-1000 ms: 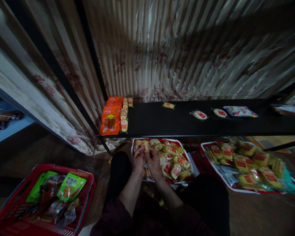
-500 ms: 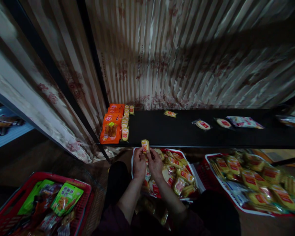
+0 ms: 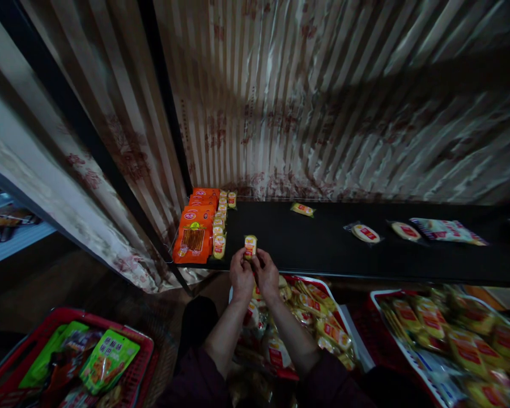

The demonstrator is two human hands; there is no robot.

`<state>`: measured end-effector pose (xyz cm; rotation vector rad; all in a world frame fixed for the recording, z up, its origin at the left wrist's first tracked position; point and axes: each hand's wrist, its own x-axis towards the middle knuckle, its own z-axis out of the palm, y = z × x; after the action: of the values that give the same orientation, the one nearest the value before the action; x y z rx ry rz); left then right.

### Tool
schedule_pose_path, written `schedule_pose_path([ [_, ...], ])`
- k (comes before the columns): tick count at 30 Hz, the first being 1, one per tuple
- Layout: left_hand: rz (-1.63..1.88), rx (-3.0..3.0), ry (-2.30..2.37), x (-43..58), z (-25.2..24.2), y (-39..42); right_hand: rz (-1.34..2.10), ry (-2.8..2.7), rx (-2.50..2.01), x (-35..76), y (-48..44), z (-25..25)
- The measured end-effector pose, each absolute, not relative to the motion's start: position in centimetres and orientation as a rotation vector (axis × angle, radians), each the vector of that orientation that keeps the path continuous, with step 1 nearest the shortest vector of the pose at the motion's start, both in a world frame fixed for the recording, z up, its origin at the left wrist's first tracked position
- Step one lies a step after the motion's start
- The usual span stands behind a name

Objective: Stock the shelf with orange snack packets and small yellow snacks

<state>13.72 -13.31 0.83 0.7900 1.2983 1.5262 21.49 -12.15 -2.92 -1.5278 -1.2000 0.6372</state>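
Between the fingers of my left hand (image 3: pixel 241 276) and my right hand (image 3: pixel 267 276) stands a small wrapped snack cake (image 3: pixel 250 247), yellow with a red and white label. Both hands are closed on its lower end, just over the front edge of the black shelf (image 3: pixel 272 243). To their left, a row of similar wrapped cakes (image 3: pixel 219 226) runs back along the shelf beside orange snack bags (image 3: pixel 194 235). Below my forearms sits a basket (image 3: pixel 339 300) heaped with yellow wrapped cakes, partly hidden by my arms.
On the shelf lie a single wrapped cake (image 3: pixel 302 209), two round wrapped cakes and a white-and-pink bag (image 3: pixel 447 231). Another basket (image 3: pixel 397 340) of packets stands at right. A red basket (image 3: pixel 147 340) with green bags is at lower left. Black posts (image 3: pixel 165 85) and a striped curtain border the shelf.
Both hands have moved forward with the snack cake, from above the basket to over the shelf's front edge. The view has shifted slightly.
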Motion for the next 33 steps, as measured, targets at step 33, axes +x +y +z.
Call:
schedule_pose_path([
  [33, 1.462, 0.916, 1.658, 14.5, 2.4, -1.0, 0.592, -1.297, -1.662, 20.8, 1.2, -2.5],
])
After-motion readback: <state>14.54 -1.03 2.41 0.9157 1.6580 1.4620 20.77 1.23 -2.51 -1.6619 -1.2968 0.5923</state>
